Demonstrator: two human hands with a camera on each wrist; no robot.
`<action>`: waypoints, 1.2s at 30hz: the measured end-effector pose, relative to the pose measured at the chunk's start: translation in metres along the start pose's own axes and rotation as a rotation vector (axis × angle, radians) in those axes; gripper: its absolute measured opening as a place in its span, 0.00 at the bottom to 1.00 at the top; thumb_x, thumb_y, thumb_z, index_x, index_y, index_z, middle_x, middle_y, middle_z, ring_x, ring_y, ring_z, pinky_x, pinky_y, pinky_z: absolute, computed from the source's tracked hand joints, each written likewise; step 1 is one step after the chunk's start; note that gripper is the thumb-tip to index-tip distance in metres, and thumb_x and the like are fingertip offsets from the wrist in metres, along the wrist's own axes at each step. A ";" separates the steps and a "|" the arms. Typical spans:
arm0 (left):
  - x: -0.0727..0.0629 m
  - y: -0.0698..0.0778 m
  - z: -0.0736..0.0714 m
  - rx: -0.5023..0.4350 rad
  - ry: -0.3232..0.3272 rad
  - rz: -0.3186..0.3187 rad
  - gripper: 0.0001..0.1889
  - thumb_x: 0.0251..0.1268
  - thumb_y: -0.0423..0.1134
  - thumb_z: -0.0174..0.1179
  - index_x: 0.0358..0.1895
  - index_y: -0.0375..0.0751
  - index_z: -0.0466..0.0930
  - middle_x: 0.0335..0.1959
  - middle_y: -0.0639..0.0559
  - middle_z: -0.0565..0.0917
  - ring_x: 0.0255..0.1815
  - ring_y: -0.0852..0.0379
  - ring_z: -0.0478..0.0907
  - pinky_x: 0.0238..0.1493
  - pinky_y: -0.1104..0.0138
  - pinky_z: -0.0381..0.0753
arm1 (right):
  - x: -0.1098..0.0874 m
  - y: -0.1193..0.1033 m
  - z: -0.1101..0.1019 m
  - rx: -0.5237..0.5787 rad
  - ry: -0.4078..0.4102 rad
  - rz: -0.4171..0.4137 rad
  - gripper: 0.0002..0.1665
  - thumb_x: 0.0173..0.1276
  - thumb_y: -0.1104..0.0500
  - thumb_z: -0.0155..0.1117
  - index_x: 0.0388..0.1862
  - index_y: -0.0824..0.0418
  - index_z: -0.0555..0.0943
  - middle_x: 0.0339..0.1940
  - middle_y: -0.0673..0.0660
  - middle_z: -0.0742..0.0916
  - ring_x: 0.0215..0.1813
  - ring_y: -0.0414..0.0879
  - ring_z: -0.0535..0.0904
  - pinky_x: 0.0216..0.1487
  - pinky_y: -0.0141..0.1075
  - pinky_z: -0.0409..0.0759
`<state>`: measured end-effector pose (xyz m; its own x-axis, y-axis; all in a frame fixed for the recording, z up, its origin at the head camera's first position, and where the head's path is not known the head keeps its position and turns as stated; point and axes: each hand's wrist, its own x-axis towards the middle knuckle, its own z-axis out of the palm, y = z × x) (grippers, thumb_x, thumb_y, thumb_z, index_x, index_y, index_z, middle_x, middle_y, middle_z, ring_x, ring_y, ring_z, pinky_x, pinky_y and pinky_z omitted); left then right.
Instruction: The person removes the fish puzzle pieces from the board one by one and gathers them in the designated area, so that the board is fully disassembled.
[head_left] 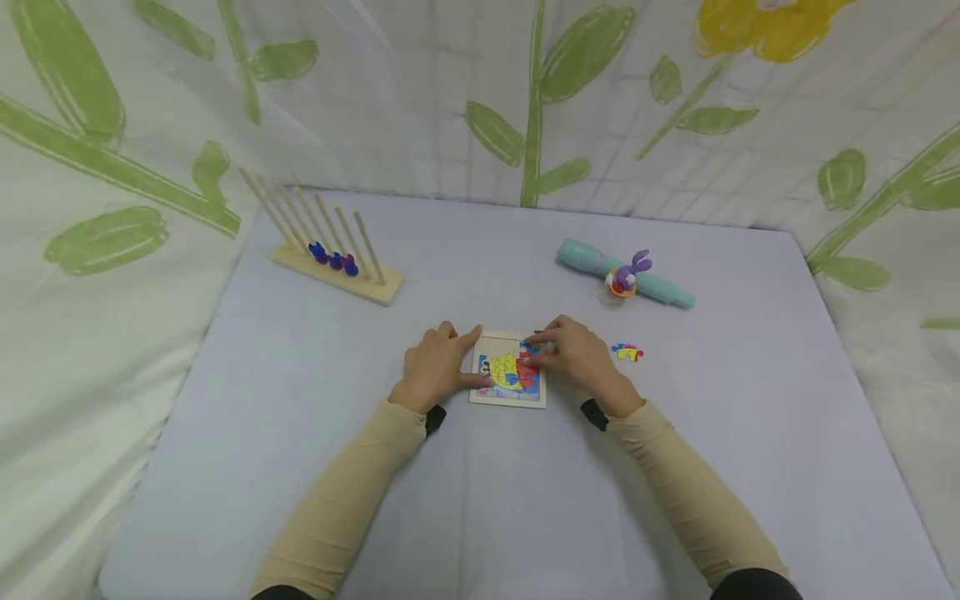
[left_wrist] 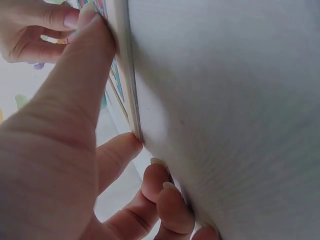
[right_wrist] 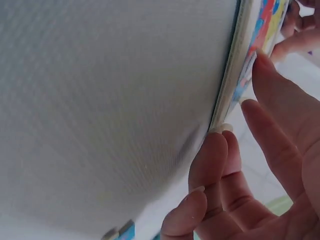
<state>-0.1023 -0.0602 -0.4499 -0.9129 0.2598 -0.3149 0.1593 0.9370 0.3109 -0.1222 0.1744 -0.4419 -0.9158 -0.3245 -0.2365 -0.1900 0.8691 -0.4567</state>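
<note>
While the left hand [head_left: 433,368], grip spread wide, touches the puzzle frame [head_left: 507,403], we see the right hand [head_left: 583,360], grip slightly parted, only touching pieces [head_left: 528,378].

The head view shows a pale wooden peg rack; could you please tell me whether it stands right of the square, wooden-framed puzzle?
No, the pale wooden peg rack stands left of the square, wooden-framed puzzle.

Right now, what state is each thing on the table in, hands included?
Left hand: thumb and forefinger touching the board's left side
Right hand: thumb touching the puzzle's right part
Puzzle board: flat, partly filled, upper left bare
Loose pieces: off the board
Peg stand: upright, part-loaded with beads
Teal club: lying down
Rabbit toy: stance unclear
</note>
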 end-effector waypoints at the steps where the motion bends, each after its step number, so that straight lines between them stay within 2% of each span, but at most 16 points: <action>1: 0.000 0.000 0.000 0.000 0.000 0.000 0.50 0.55 0.69 0.70 0.81 0.60 0.62 0.61 0.42 0.77 0.54 0.45 0.77 0.42 0.51 0.84 | 0.000 0.000 0.000 0.017 -0.010 0.008 0.22 0.65 0.48 0.76 0.56 0.54 0.89 0.55 0.60 0.85 0.45 0.50 0.80 0.38 0.34 0.75; 5: -0.001 0.000 0.001 0.002 0.005 0.001 0.50 0.55 0.69 0.70 0.80 0.59 0.62 0.61 0.42 0.77 0.54 0.45 0.77 0.43 0.51 0.84 | 0.001 0.000 0.002 0.054 -0.035 0.024 0.22 0.67 0.49 0.75 0.58 0.54 0.89 0.54 0.61 0.85 0.42 0.48 0.79 0.36 0.32 0.73; 7: -0.001 0.001 0.001 0.002 0.008 0.002 0.50 0.55 0.69 0.70 0.80 0.59 0.63 0.61 0.42 0.77 0.54 0.45 0.77 0.43 0.50 0.84 | 0.003 0.000 0.002 0.069 -0.042 0.024 0.21 0.68 0.50 0.74 0.58 0.55 0.89 0.51 0.61 0.86 0.41 0.48 0.79 0.35 0.32 0.73; 12: -0.002 0.001 0.000 0.001 0.015 -0.003 0.50 0.54 0.68 0.71 0.80 0.59 0.63 0.60 0.41 0.78 0.53 0.44 0.77 0.42 0.50 0.84 | 0.008 0.001 0.002 0.160 -0.068 0.036 0.20 0.69 0.52 0.74 0.57 0.59 0.88 0.45 0.60 0.85 0.44 0.49 0.76 0.41 0.33 0.71; 17: -0.002 0.002 0.000 -0.006 0.022 0.002 0.50 0.54 0.67 0.71 0.80 0.58 0.63 0.60 0.41 0.78 0.52 0.45 0.77 0.42 0.51 0.83 | 0.009 0.002 0.001 0.199 -0.042 0.033 0.19 0.67 0.55 0.75 0.54 0.62 0.89 0.46 0.61 0.83 0.45 0.50 0.76 0.42 0.34 0.71; 24: -0.003 0.003 -0.001 -0.006 0.016 -0.002 0.49 0.55 0.67 0.71 0.80 0.58 0.63 0.60 0.41 0.77 0.50 0.46 0.76 0.40 0.52 0.83 | 0.009 0.003 0.000 0.264 -0.049 0.035 0.18 0.69 0.57 0.73 0.55 0.63 0.86 0.45 0.62 0.87 0.44 0.50 0.81 0.43 0.35 0.77; 30: -0.003 0.003 0.000 -0.009 0.023 0.002 0.49 0.54 0.66 0.72 0.80 0.57 0.64 0.58 0.42 0.78 0.48 0.47 0.75 0.38 0.54 0.81 | 0.006 0.006 0.001 0.260 0.015 -0.006 0.13 0.71 0.57 0.71 0.50 0.62 0.87 0.45 0.61 0.88 0.46 0.52 0.86 0.48 0.42 0.83; 33: -0.003 0.003 0.001 -0.016 0.027 0.001 0.49 0.54 0.66 0.72 0.80 0.57 0.64 0.57 0.42 0.78 0.47 0.47 0.75 0.36 0.54 0.80 | 0.004 0.011 -0.003 0.303 0.055 -0.028 0.12 0.70 0.57 0.72 0.48 0.62 0.88 0.44 0.61 0.88 0.43 0.52 0.87 0.44 0.38 0.83; 36: -0.002 0.003 0.003 -0.025 0.030 0.003 0.49 0.55 0.65 0.72 0.80 0.57 0.65 0.58 0.42 0.78 0.46 0.48 0.75 0.35 0.56 0.79 | -0.001 0.024 -0.016 0.359 0.067 -0.002 0.12 0.70 0.58 0.71 0.49 0.63 0.88 0.46 0.62 0.87 0.41 0.50 0.87 0.37 0.32 0.81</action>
<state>-0.0985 -0.0572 -0.4512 -0.9232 0.2553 -0.2874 0.1531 0.9299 0.3343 -0.1316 0.2011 -0.4392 -0.9391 -0.2903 -0.1837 -0.0664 0.6780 -0.7321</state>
